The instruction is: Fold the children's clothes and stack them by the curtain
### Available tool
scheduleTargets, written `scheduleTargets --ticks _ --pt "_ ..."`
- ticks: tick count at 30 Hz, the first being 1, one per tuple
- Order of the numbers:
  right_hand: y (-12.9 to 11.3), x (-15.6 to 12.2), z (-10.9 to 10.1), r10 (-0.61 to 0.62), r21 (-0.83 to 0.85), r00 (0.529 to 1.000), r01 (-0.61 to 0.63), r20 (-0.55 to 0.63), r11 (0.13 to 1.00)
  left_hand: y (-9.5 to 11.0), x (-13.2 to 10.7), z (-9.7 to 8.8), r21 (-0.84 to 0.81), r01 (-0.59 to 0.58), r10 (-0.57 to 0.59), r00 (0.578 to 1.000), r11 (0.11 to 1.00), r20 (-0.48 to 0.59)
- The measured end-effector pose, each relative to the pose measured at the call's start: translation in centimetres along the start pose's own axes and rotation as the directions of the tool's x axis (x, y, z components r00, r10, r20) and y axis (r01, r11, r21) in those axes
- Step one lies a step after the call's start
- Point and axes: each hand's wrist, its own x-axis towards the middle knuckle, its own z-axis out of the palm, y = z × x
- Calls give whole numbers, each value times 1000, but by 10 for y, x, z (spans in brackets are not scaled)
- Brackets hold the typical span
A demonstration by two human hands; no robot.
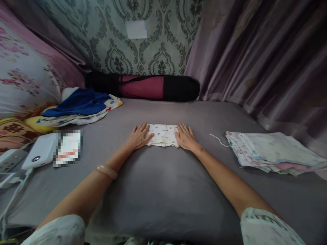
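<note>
White cloth (164,134) lies between my left hand (139,137) and right hand (186,137). Both hands rest flat, touching its opposite ends, fingers extended.

open grey sheet (163,112) between white cloth (163,134) and long bag (143,87), fabric stack (273,149) blocking right, power bank (42,149) left

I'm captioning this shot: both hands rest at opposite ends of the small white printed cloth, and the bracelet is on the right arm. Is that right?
Not quite: the bracelet is on the left arm, as the head view shows. The left hand and right hand do rest at opposite ends of the white printed cloth.
</note>
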Motion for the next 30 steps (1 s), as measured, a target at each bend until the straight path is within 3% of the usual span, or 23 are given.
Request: scheduleTargets --ticks 7,13,22,26,30 --pt "5 0 3 5 -1 999 -5 38 1000 -4 -1 6 -73 10 -14 998 997 -61" --pt "-3 7 -5 -12 -12 1000 13 26 1000 -5 -9 1 -147 15 -49 972 989 -231" --pt "-4 17 15 -49 15 999 48 24 999 -17 -5 10 -232 64 -112 973 971 -200" --pt "-5 17 10 -43 10 997 43 66 999 -19 -3 12 -244 72 -122 973 967 -196" --pt "-24 17 -1 -54 1 998 54 31 999 -22 -2 13 -261 60 -120 968 964 -220"
